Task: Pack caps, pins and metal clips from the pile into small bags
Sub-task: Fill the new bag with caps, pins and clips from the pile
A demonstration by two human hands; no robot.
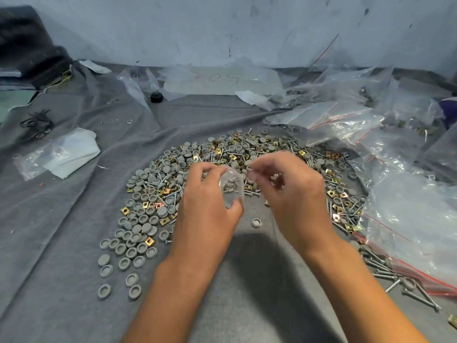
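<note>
Both hands hover over the near edge of the pile, a wide heap of grey caps, pins and brass-coloured metal clips spread on a grey cloth. The left hand has its grip clamped on a small bag of clear plastic, thumb below and fingers curled over the top; the bag sits just above the pile's near middle, and a pin or two shows faintly through it, though its outline is hard to trace against the clutter behind. The right hand is just beside the bag, its fingertips pinched together near the bag's mouth; they are blurred, and whether they grip the bag's rim or a small part cannot be told. Much of the pile's centre is hidden behind the two hands.

One cap lies alone on the cloth just on the near side of the pile, between the wrists. To the right of the pile, crumpled clear bags with red seal lines overlap its edge and cover some pins; their contents are too hazy to name. Beyond the pile, flat plastic sheets lie against a pale wall, with faint writing that cannot be read. Left of the pile sits a folded white packet, and farther left a tangle of dark bands.
</note>
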